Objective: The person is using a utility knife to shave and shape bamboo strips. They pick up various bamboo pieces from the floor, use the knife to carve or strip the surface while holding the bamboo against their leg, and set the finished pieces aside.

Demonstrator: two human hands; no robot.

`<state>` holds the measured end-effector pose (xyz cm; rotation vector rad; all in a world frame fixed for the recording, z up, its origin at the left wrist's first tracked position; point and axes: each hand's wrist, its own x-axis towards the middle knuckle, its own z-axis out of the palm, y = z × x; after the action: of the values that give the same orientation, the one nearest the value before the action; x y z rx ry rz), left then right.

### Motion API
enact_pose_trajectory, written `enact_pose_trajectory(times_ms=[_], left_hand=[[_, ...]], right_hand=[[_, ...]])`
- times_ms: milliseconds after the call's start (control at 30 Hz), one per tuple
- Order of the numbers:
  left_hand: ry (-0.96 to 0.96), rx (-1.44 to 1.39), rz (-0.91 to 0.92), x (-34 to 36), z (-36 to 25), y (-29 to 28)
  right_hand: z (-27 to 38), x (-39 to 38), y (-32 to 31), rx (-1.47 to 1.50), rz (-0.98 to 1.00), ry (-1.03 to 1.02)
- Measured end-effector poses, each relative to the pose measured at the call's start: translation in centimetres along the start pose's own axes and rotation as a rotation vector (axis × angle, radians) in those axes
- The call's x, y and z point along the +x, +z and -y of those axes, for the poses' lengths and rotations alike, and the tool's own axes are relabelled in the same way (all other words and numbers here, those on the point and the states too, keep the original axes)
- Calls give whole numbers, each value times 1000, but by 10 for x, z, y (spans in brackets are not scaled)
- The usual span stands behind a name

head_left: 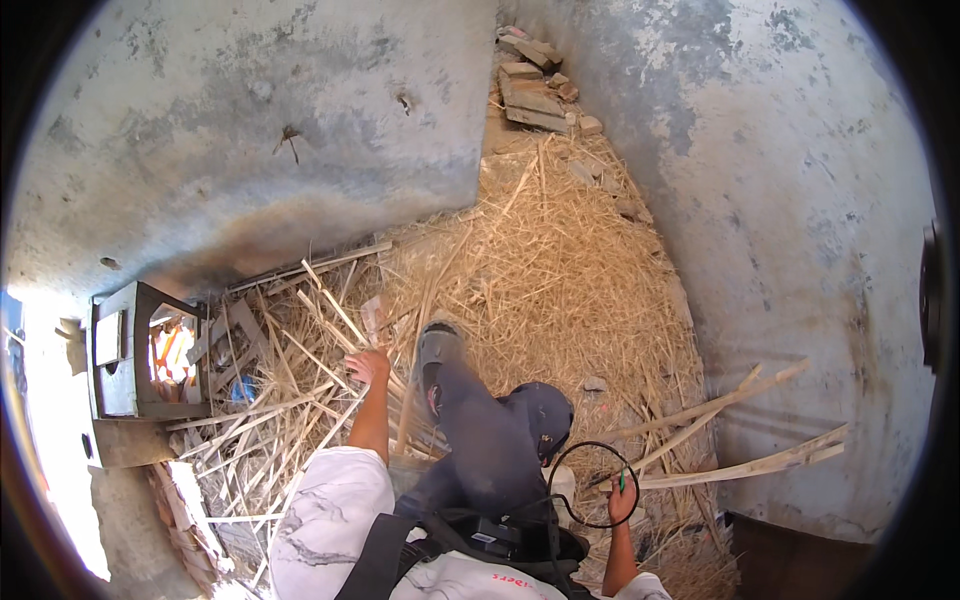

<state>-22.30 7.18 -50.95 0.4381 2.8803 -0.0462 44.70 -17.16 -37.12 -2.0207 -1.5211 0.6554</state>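
The right grip (622,497), low on the person's right, looks curled round the near ends of a few long strips (785,460), which fan out from it toward the right wall (800,220). Something small and green (622,481) shows at the fingers, too small to make out. A black cable loop (592,442) hangs across my line of sight there, partly ringing the hand.

The left grip (370,366) is lowered palm-down on the edge of the pile (250,430), a jumble of thin pale sticks lying every which way; from here I can't tell whether it is pinching one. Just beyond its fingers a flat pale board (373,315) tilts up among the sticks.

Between the two arms a dark-trousered leg stretches forward, its boot (440,345) planted beside the pile. White sleeves and a wide black strap (365,560) show nearest the body.

Farther out, straw (550,250) covers the floor, thickest ahead of the boot. Left of the pile stands a cabinet (118,385) with an open front, and a crumpled blue thing (242,389) lies near its foot. Rubble (535,105) is heaped at the far end, between stained grey walls.
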Motion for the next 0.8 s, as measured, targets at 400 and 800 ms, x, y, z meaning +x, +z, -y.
enact_pose_trajectory(times_ms=[400,800], left_hand=[[291,-383,82,-19,37,-54],[605,-784,4,-12,42,-154]], right_hand=[[-50,-39,16,-117,-52,-160],[-51,-55,38,-59,-92,-85]])
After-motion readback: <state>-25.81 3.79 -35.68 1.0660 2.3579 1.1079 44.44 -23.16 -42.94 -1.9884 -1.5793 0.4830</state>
